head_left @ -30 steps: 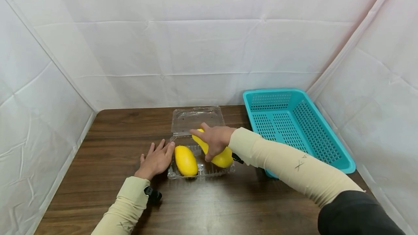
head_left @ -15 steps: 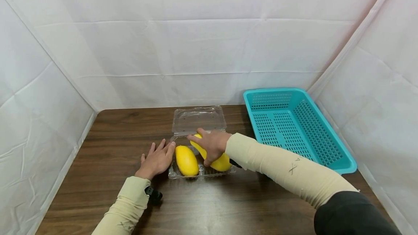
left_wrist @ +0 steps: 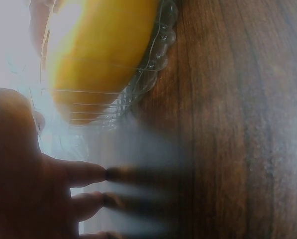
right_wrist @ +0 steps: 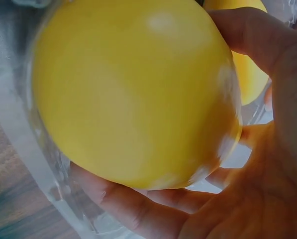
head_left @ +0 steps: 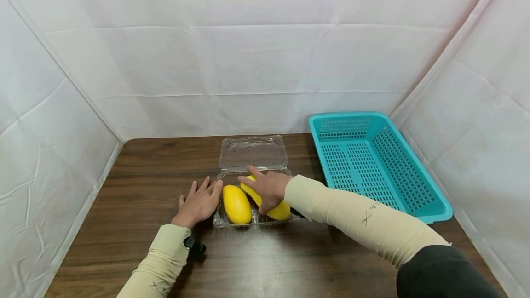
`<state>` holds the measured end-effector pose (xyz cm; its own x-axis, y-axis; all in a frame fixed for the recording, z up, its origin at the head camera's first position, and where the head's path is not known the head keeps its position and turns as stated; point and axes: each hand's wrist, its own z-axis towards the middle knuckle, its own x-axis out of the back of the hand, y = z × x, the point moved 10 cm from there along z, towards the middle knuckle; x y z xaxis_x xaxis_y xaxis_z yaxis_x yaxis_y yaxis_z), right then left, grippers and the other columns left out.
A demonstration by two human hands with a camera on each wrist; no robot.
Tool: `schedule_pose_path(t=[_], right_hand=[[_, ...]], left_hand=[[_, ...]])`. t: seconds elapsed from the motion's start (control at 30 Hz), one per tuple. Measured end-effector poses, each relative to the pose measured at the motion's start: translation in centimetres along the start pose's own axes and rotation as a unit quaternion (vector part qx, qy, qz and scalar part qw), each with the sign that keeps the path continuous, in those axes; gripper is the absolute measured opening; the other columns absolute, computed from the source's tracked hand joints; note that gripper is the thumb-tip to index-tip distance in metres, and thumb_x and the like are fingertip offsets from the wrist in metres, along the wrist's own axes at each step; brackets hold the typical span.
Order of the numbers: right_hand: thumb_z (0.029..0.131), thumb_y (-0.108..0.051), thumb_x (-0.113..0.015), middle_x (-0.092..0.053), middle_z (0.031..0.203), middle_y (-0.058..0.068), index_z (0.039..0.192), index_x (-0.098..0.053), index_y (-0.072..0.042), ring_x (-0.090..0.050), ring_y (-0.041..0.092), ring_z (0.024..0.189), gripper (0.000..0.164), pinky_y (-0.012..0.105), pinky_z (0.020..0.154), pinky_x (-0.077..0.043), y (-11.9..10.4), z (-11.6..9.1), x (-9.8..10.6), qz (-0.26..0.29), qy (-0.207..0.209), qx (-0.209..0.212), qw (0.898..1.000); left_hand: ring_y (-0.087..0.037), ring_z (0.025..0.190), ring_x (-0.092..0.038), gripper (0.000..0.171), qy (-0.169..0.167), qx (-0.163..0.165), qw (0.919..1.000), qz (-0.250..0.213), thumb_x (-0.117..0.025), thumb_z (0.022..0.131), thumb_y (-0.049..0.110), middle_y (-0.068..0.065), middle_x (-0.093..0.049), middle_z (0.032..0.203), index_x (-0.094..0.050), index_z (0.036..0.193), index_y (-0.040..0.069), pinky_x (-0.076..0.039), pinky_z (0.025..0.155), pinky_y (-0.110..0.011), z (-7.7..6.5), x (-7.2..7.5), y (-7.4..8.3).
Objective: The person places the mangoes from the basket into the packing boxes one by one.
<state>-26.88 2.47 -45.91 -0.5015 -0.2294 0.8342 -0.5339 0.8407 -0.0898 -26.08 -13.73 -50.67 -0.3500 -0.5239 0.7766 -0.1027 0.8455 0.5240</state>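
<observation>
A clear plastic clamshell box stands on the table with its lid folded back. In its left half lies a yellow mango, seen through the ribbed wall in the left wrist view. My right hand grips a second yellow mango in the right half, thumb on one side and fingers curled round the other, as the right wrist view shows. My left hand rests beside the box's left side, fingers spread and thumb at the rim. Its fingertips meet the wooden table in the left wrist view.
A turquoise perforated basket stands at the right, behind my right forearm. White cloth walls enclose the dark wooden table at the back and both sides.
My right hand has lowered the mango into the right half of the box and shifted slightly left and nearer. The left hand has stayed almost still.
</observation>
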Motion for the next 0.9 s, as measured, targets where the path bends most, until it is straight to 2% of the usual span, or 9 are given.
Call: schedule_pose_path(t=[0.1, 0.2, 0.5, 0.67, 0.9], right_hand=[[0.09, -0.042, -0.08, 0.004, 0.175, 0.001, 0.166, -0.008, -0.039, -0.062, 0.035, 0.125, 0.105, 0.041, 0.084, -0.058, 0.05, 0.04, -0.16, -0.001, 0.003, -0.004, 1.0], [0.091, -0.043, -0.079, 0.006, 0.175, 0.0, 0.166, -0.006, -0.039, -0.051, 0.041, 0.139, 0.104, 0.046, 0.094, -0.057, 0.07, 0.11, -0.35, -0.003, 0.001, -0.007, 1.0], [0.091, -0.045, -0.077, 0.01, 0.175, 0.0, 0.166, -0.005, -0.039, -0.044, 0.042, 0.146, 0.104, 0.047, 0.096, -0.057, 0.07, 0.48, -0.74, -0.005, 0.008, -0.007, 1.0], [0.092, -0.047, -0.076, 0.011, 0.175, 0.0, 0.166, -0.005, -0.037, -0.043, 0.044, 0.147, 0.103, 0.048, 0.102, -0.055, 0.29, 0.7, -0.88, -0.001, 0.011, -0.002, 1.0], [0.094, -0.057, -0.068, 0.01, 0.175, -0.001, 0.166, -0.003, -0.037, -0.039, 0.042, 0.15, 0.099, 0.053, 0.109, -0.049, 0.46, 0.47, -0.61, 0.006, 0.01, 0.001, 1.0]], left_hand=[[-0.048, 0.158, 0.004, 0.073, -0.001, 0.0, 1.0, 0.0, -0.009, 0.107, 0.062, -0.011, -0.011, 0.173, -0.031, 0.163, 0.021, 0.005, 0.114, -0.081, 0.0, -0.02, 0.01], [-0.048, 0.158, 0.004, 0.072, 0.0, -0.001, 1.0, -0.002, -0.009, 0.107, 0.062, -0.012, -0.012, 0.173, -0.031, 0.163, 0.022, 0.005, 0.114, -0.081, 0.01, -0.02, 0.01], [-0.048, 0.158, 0.003, 0.072, 0.0, 0.0, 1.0, 0.0, -0.009, 0.107, 0.062, -0.012, -0.012, 0.173, -0.031, 0.163, 0.022, 0.005, 0.114, -0.082, 0.09, -0.07, 0.0], [-0.048, 0.158, 0.004, 0.073, -0.001, 0.0, 1.0, -0.001, -0.008, 0.107, 0.063, -0.011, -0.012, 0.173, -0.03, 0.163, 0.021, 0.005, 0.114, -0.082, 0.1, -0.12, 0.06], [-0.048, 0.158, 0.004, 0.074, -0.002, 0.0, 1.0, -0.004, -0.009, 0.107, 0.064, -0.012, -0.012, 0.173, -0.031, 0.163, 0.021, 0.005, 0.114, -0.081, 0.13, -0.15, 0.11]])
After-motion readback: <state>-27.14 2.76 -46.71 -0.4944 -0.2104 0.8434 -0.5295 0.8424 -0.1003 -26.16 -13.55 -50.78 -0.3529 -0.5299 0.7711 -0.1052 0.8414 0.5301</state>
